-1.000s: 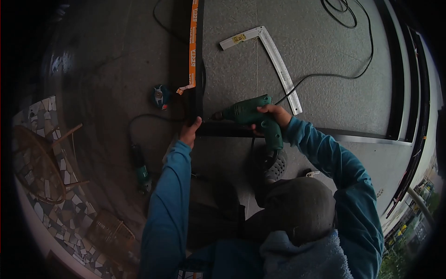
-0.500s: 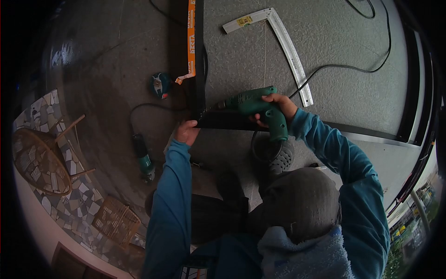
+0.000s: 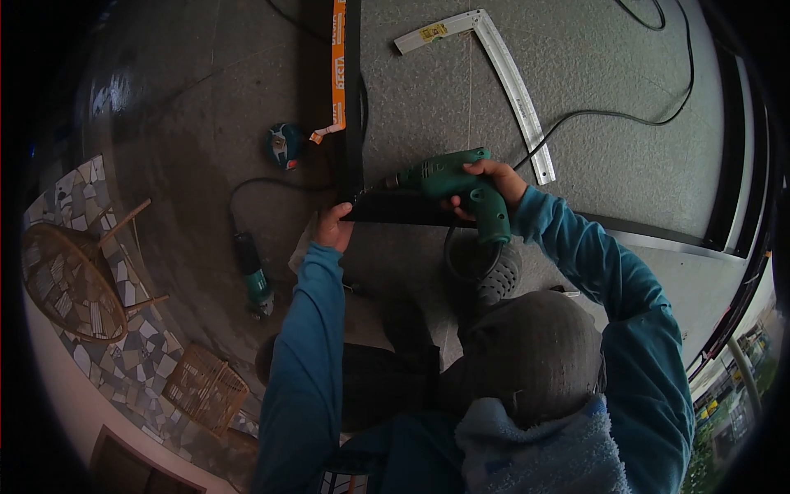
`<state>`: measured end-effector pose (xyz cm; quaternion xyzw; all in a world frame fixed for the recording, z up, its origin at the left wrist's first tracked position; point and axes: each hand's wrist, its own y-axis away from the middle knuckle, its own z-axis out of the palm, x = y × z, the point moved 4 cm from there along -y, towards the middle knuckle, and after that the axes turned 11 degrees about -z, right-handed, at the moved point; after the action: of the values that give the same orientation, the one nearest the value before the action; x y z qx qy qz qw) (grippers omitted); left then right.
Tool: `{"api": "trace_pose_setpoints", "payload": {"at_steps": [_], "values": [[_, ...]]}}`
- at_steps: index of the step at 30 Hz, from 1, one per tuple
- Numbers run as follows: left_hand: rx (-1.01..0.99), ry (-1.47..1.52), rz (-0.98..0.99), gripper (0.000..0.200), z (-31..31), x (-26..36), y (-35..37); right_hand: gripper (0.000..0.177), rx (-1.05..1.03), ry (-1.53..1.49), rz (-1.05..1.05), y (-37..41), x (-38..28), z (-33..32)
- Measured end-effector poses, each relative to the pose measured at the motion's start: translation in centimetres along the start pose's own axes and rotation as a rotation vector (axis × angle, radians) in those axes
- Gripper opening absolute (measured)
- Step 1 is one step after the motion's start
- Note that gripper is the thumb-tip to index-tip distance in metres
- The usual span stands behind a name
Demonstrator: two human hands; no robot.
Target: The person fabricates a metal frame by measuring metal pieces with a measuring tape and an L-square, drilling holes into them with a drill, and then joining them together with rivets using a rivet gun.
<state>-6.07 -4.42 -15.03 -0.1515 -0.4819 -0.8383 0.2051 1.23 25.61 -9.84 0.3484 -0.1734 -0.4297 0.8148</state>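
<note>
My right hand (image 3: 499, 183) is closed around the grip of a green power drill (image 3: 444, 174). The drill points left, with its bit at the corner of a black metal frame (image 3: 395, 211). At that same corner my left hand (image 3: 332, 229) grips the frame, thumb and fingers pressed together close to the bit tip; part of its fingers is hidden. Whether the bit touches the metal I cannot make out. Orange printed tape (image 3: 339, 66) runs along the frame's upright bar, its loose end curling off to the left.
A try square (image 3: 516, 90) with a level vial lies on the grey floor, a black cord beside it. To the left are an angle grinder (image 3: 253, 276) and a round teal-and-black tool (image 3: 284, 146). Wicker chairs (image 3: 206, 391) stand at lower left. My shoe (image 3: 499, 280) is under the drill.
My left hand has shifted slightly upward at the frame corner. The drill has moved up by a hair, its bit still directed at the corner.
</note>
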Motion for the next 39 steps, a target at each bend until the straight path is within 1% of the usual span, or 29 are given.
{"api": "trace_pose_setpoints", "payload": {"at_steps": [7,9,10,12,13,15,16,18,19,21,22,24,25,27,30,31,33,34,36,39], "values": [[-0.068,0.011,-0.096,0.045,2.3,1.3,1.1,0.05,-0.01,-0.004,0.019,-0.4,0.1,0.0],[-0.036,-0.099,-0.081,0.051,2.8,1.3,1.3,0.05,-0.007,-0.014,0.016,-0.4,0.1,0.0],[-0.036,-0.097,-0.081,0.051,2.8,1.4,1.2,0.05,-0.005,-0.012,0.017,-0.4,0.1,0.0],[0.055,0.051,-0.163,0.062,2.4,1.4,0.8,0.051,-0.006,-0.013,0.02,-0.5,0.2,0.1],[0.056,0.054,-0.163,0.062,2.5,1.5,0.6,0.051,-0.004,-0.012,0.021,-0.5,0.2,0.2],[0.17,-0.202,-0.185,0.077,2.3,1.8,0.0,0.051,0.022,-0.01,0.022,-0.3,0.3,0.4],[0.169,-0.202,-0.186,0.077,2.2,1.6,-0.5,0.051,0.024,-0.011,0.022,-0.3,0.4,0.4],[0.369,-0.491,-0.156,0.09,2.4,1.8,-1.2,0.051,0.025,-0.01,0.009,-0.3,0.3,0.4],[0.366,-0.493,-0.158,0.09,3.0,1.7,-1.2,0.051,0.028,-0.012,0.006,-0.4,0.4,0.5],[0.654,-0.643,-0.2,0.088,3.4,2.1,-0.5,0.051,0.068,-0.062,0.032,-0.5,0.6,0.5],[0.646,-0.645,-0.206,0.088,3.8,2.1,-0.5,0.051,0.075,-0.065,0.027,-0.6,0.6,0.2],[0.601,-0.576,-0.118,0.086,4.5,2.4,-0.4,0.053,0.124,-0.131,0.125,-0.8,0.8,-0.2],[0.591,-0.578,-0.123,0.086,4.8,2.3,-0.5,0.054,0.113,-0.102,0.12,-0.8,0.8,-0.1],[0.61,-0.543,-0.007,0.084,4.9,2.4,-0.3,0.053,0.12,-0.109,0.114,-0.9,0.9,0.1],[0.616,-0.545,-0.037,0.084,4.3,2.2,-0.6,0.051,0.119,-0.121,0.124,-0.7,0.9,0.6],[0.612,-0.547,-0.038,0.084,3.9,2.3,-0.7,0.05,0.137,-0.107,0.081,-0.5,0.8,0.8],[0.623,-0.53,-0.164,0.084,3.4,2.0,-0.8,0.049,0.157,-0.093,0.035,-0.2,0.9,1.4],[0.62,-0.532,-0.165,0.084,3.5,2.0,-0.9,0.049,0.183,-0.095,0.021,-0.1,1.1,1.6],[0.624,-0.5,-0.073,0.084,3.7,2.0,-0.7,0.049,0.219,-0.105,0.005,-0.1,1.2,1.3],[0.661,-0.522,-0.059,0.081,2.6,1.8,-1.1,0.049,0.183,-0.124,0.038,-0.3,1.3,1.1]]}}
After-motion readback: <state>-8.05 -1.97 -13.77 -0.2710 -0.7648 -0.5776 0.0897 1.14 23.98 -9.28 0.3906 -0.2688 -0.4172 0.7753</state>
